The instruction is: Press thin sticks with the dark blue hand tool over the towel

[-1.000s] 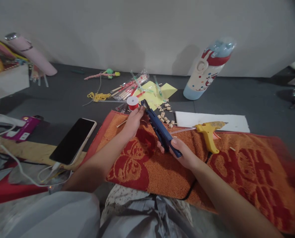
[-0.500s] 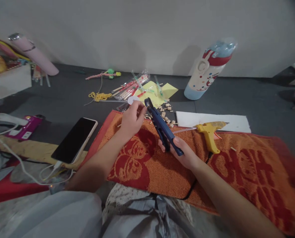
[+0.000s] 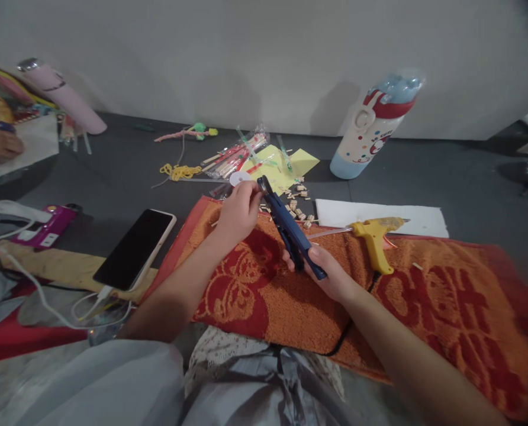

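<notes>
A dark blue plier-like tool (image 3: 286, 219) is held over the orange and red towel (image 3: 290, 307), its head pointing up and left. My right hand (image 3: 324, 269) is wrapped round its handles. At the tool's head, the fingers of my left hand (image 3: 241, 207) are pinched together; whatever they hold is too small or hidden to make out. Just beyond the tool lie several small pale wooden pieces (image 3: 296, 207) and yellow paper (image 3: 302, 163). A white round disc (image 3: 239, 178) sits behind my left hand.
A yellow glue gun (image 3: 374, 236) rests on the towel beside a white strip (image 3: 415, 220). Behind stands a white and blue bottle (image 3: 361, 139). At left are a phone (image 3: 135, 248), a purple power strip (image 3: 53, 228), a pink flask (image 3: 68, 100) and another person's hand (image 3: 6, 145).
Another person's hand has come into view at the far left. My left fingers have closed in nearer the tool's head; my right hand has barely moved.
</notes>
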Action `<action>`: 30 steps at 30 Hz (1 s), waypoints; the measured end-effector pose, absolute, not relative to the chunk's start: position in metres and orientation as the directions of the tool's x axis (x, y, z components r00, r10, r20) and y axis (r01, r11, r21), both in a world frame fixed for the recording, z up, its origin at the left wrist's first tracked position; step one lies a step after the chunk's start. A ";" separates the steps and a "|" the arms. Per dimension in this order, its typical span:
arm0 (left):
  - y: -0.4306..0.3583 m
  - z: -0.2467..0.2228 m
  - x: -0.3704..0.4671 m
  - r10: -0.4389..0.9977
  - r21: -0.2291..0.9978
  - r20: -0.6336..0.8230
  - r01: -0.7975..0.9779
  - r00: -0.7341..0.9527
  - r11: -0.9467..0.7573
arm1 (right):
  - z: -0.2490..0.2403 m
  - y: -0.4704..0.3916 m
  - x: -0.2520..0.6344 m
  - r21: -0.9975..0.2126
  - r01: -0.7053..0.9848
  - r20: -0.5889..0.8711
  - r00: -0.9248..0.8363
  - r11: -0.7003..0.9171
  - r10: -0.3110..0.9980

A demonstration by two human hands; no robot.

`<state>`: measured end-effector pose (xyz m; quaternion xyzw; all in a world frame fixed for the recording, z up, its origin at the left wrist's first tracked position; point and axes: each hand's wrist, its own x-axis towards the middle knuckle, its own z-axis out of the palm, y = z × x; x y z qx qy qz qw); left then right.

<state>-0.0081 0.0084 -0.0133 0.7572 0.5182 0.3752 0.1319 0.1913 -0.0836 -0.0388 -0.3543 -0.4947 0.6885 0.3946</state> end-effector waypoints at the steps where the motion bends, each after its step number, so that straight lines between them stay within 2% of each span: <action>1: 0.008 -0.013 -0.007 0.904 0.633 0.394 0.663 0.167 -0.399 | -0.040 -0.084 0.192 -0.967 -0.181 -0.085 -0.438 -0.180 0.895; 6: 0.010 -0.015 -0.003 0.975 0.864 0.186 0.451 0.122 -0.222 | -0.045 -0.083 0.193 -0.982 -0.142 -0.044 -0.453 -0.121 0.890; 11: 0.011 -0.015 -0.003 0.990 0.928 0.092 0.352 0.104 -0.123 | -0.043 -0.084 0.193 -0.988 -0.115 -0.041 -0.444 -0.102 0.895; 15: 0.011 -0.014 -0.004 0.988 0.908 0.132 0.390 0.085 -0.155 | -0.042 -0.086 0.192 -0.984 -0.134 -0.052 -0.412 -0.117 0.910; 24: 0.004 -0.006 -0.002 0.959 0.727 0.274 0.637 0.076 -0.258 | -0.035 -0.087 0.190 -0.976 -0.148 -0.091 -0.387 -0.159 0.918; 30: 0.001 -0.004 -0.002 0.953 0.675 0.294 0.691 0.070 -0.259 | -0.033 -0.088 0.189 -0.965 -0.180 -0.109 -0.395 -0.193 0.912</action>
